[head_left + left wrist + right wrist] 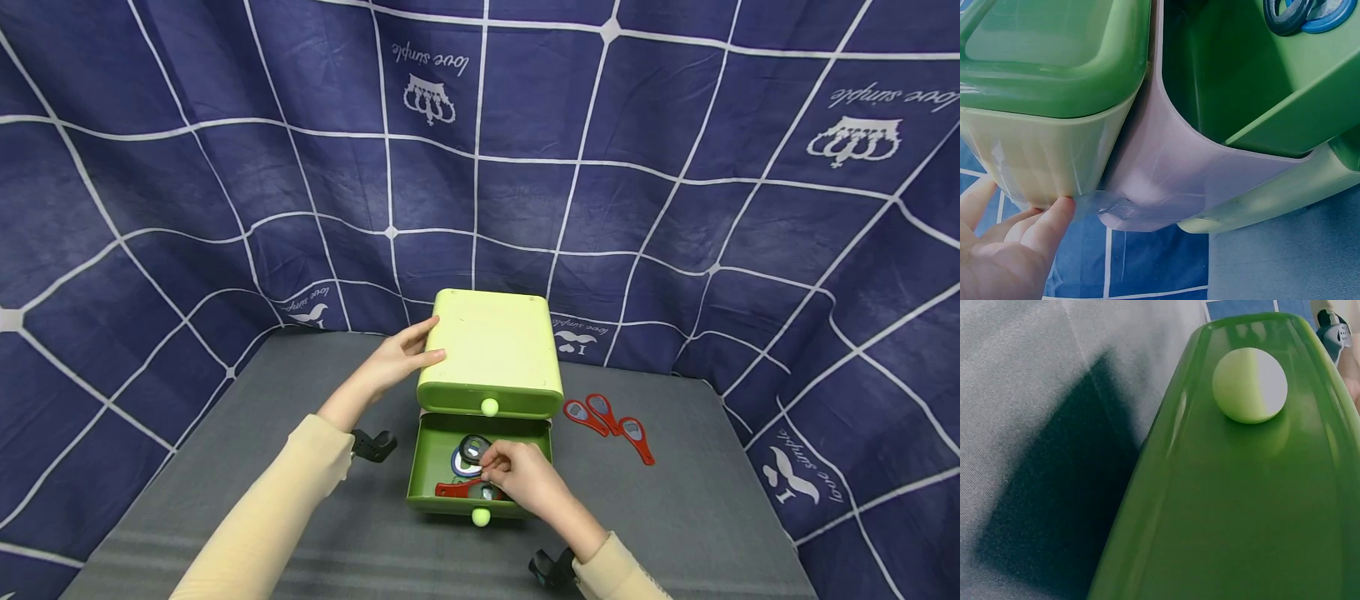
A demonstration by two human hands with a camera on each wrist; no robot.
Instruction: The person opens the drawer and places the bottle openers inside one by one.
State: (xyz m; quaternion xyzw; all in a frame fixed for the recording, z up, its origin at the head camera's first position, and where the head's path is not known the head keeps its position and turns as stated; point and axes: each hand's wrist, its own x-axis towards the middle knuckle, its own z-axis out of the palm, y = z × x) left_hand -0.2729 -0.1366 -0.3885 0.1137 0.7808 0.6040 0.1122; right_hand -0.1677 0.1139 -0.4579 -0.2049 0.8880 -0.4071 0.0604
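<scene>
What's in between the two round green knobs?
In the head view, it's the open green drawer, with a black round thing and a blue-rimmed one inside. Fingers of the right hand are there too.

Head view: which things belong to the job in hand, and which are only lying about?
Job, it seems: cabinet, touched by the left hand; open drawer; magnifiers inside, at the right hand.
Lying about: three red magnifiers on the table, perhaps also involved; cloth, hanging behind.

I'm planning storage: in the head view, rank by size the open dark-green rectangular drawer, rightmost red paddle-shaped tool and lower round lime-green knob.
1. Dark-green drawer
2. Red tool
3. Lime-green knob
</scene>
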